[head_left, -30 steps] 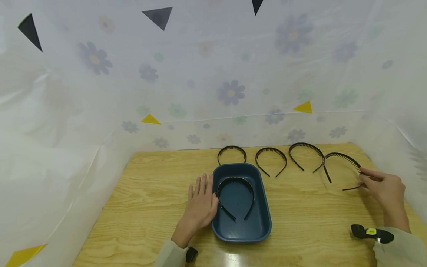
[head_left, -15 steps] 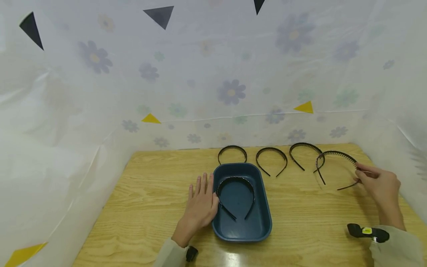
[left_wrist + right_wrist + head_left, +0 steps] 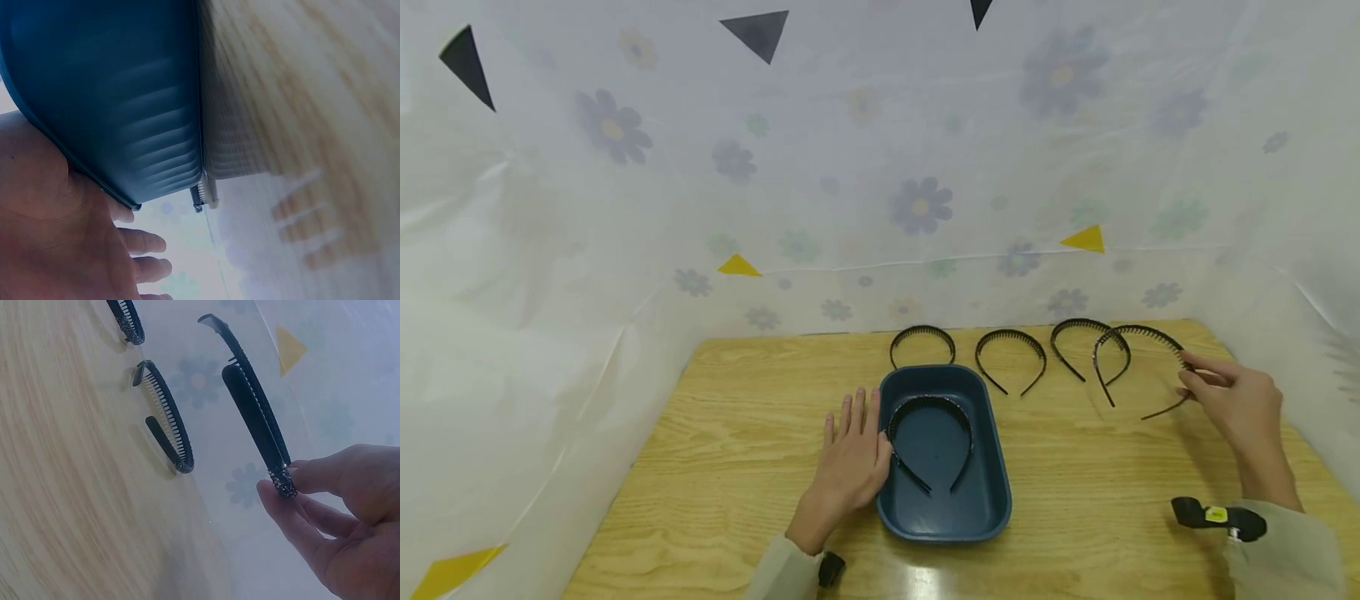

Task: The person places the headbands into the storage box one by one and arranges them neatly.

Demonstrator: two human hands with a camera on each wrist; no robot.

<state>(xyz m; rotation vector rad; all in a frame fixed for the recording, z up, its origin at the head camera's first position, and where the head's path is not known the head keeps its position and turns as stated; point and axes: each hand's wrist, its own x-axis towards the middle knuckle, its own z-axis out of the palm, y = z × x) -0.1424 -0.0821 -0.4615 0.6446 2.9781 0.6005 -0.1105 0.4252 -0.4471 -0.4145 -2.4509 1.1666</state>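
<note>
The right hand (image 3: pixel 1232 402) pinches a thin black toothed plastic headband (image 3: pixel 1138 358) by one end between thumb and fingers — lifted off the wooden worktop (image 3: pixel 715 467) — while the left hand (image 3: pixel 850 467), fingers flat and relaxed, steadies the dark blue plastic tray (image 3: pixel 992 500) already holding another headband (image 3: pixel 928 437).

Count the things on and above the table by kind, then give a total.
Headbands: 5, one in the tray, three lying on the table, one held up
Trays: 1
Total: 6
</note>
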